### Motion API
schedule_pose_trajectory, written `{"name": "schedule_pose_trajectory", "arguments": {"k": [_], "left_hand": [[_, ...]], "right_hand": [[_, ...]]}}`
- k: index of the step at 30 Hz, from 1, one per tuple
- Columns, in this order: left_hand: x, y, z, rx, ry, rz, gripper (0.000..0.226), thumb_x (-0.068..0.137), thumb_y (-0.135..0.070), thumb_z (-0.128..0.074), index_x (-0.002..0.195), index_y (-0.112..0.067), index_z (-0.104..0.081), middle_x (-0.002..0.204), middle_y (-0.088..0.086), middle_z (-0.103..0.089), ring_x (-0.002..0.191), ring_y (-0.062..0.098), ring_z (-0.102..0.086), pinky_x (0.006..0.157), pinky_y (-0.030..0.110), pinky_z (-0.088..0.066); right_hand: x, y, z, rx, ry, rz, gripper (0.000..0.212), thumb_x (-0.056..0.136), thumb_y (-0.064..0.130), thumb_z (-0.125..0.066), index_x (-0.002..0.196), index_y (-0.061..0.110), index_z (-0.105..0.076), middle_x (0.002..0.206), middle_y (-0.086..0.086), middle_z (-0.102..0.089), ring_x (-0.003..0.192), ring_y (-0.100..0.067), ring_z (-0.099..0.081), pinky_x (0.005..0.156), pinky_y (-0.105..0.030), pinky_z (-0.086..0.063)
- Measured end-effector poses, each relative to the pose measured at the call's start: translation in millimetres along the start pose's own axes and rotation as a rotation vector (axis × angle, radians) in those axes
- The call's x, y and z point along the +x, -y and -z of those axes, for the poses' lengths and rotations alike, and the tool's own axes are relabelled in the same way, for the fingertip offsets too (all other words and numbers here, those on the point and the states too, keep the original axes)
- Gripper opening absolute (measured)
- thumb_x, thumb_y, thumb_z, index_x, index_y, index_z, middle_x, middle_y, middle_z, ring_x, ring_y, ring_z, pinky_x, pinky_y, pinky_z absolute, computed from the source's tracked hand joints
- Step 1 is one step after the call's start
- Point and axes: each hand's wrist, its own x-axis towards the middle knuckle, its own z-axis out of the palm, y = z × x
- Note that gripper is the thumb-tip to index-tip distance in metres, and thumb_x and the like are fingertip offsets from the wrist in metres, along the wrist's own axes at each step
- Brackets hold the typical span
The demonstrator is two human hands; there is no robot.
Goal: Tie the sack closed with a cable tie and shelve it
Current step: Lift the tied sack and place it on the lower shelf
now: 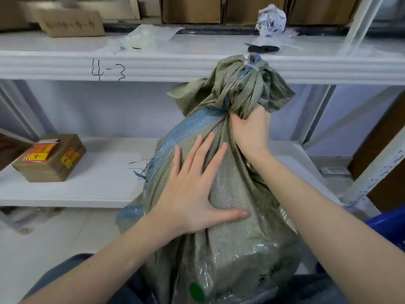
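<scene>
A full grey-green woven sack (230, 227) with a blue stripe stands upright in front of the white shelving. Its gathered neck (247, 84) is cinched by a pale cable tie (251, 66) near the top. My right hand (249, 128) grips the bunched fabric just under the neck. My left hand (195, 183) lies flat on the sack's side, fingers spread. The lower shelf (98, 183) sits behind the sack at about its middle height.
A brown parcel (48, 159) with orange labels lies on the lower shelf at left. The upper shelf (153, 66), marked "4-3", carries clear bags, a dark tool (263, 48), a crumpled bag and cardboard boxes. A blue bin (388, 227) stands at right.
</scene>
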Motion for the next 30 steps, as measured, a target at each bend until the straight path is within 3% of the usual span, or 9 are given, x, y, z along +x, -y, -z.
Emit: {"name": "schedule_pose_trajectory", "arguments": {"k": [3, 7, 13, 17, 20, 23, 27, 30], "left_hand": [[6, 7, -6, 0.034, -0.012, 0.002, 0.117, 0.06, -0.091, -0.037, 0.147, -0.033, 0.016, 0.158, -0.005, 0.021, 0.142, 0.011, 0.028, 0.114, 0.046, 0.018], [15, 15, -19, 0.063, -0.021, -0.003, 0.11, 0.065, -0.087, -0.039, 0.148, -0.035, 0.009, 0.16, -0.003, 0.01, 0.144, 0.012, 0.02, 0.113, 0.045, 0.019], [21, 23, -26, 0.078, -0.053, -0.024, 0.104, 0.068, -0.086, -0.04, 0.15, -0.034, -0.002, 0.161, -0.001, -0.003, 0.146, 0.015, 0.004, 0.114, 0.051, 0.009], [2, 17, -27, 0.089, -0.131, -0.037, 0.104, 0.067, -0.086, -0.042, 0.15, -0.029, -0.014, 0.158, 0.003, -0.018, 0.146, 0.02, -0.01, 0.115, 0.057, 0.0], [-9, 12, -24, 0.101, -0.17, -0.058, 0.104, 0.067, -0.086, -0.043, 0.15, -0.029, -0.014, 0.158, 0.003, -0.018, 0.146, 0.021, -0.011, 0.114, 0.058, -0.001], [-14, 5, -9, 0.105, -0.213, -0.09, 0.104, 0.066, -0.085, -0.045, 0.149, -0.029, -0.015, 0.158, 0.002, -0.016, 0.146, 0.02, -0.009, 0.114, 0.059, -0.001], [-14, -4, 12, 0.152, -0.3, -0.116, 0.101, 0.068, -0.082, -0.048, 0.149, -0.027, -0.019, 0.157, 0.004, -0.017, 0.146, 0.022, -0.01, 0.114, 0.06, -0.001], [-6, -1, 13, 0.202, -0.318, -0.096, 0.102, 0.068, -0.079, -0.052, 0.149, -0.027, -0.018, 0.158, 0.005, -0.014, 0.147, 0.024, -0.008, 0.114, 0.061, -0.004]], "right_hand": [[3, -2, -7, 0.019, -0.025, -0.01, 0.012, 0.084, 0.006, -0.056, 0.086, 0.0, -0.066, 0.081, 0.001, -0.058, 0.082, -0.01, -0.055, 0.063, -0.012, -0.033], [6, -13, -12, 0.066, -0.031, -0.013, 0.009, 0.083, 0.006, -0.056, 0.081, 0.004, -0.065, 0.08, -0.001, -0.063, 0.081, -0.012, -0.058, 0.062, -0.014, -0.037], [6, -16, -6, 0.079, 0.018, -0.026, 0.01, 0.082, 0.002, -0.054, 0.073, 0.006, -0.058, 0.076, -0.006, -0.062, 0.073, -0.005, -0.054, 0.054, -0.011, -0.037], [-7, -6, 4, 0.085, 0.021, 0.025, 0.013, 0.081, 0.003, -0.056, 0.073, -0.006, -0.06, 0.075, -0.014, -0.067, 0.068, -0.006, -0.056, 0.06, -0.025, -0.044], [-15, 3, 14, 0.088, 0.018, 0.04, 0.016, 0.08, 0.004, -0.056, 0.071, -0.01, -0.057, 0.073, -0.022, -0.067, 0.064, -0.009, -0.056, 0.062, -0.036, -0.045], [-16, 18, 29, 0.097, -0.003, 0.073, 0.017, 0.079, 0.006, -0.056, 0.069, -0.008, -0.056, 0.069, -0.018, -0.067, 0.066, -0.008, -0.054, 0.06, -0.038, -0.047], [-9, 54, 55, 0.158, -0.036, 0.195, 0.018, 0.078, 0.008, -0.057, 0.075, -0.01, -0.057, 0.073, -0.023, -0.067, 0.074, -0.032, -0.063, 0.066, -0.046, -0.05], [-4, 70, 61, 0.157, 0.01, 0.238, 0.014, 0.079, 0.007, -0.058, 0.081, -0.006, -0.061, 0.078, -0.017, -0.069, 0.077, -0.022, -0.063, 0.072, -0.04, -0.051]]}}
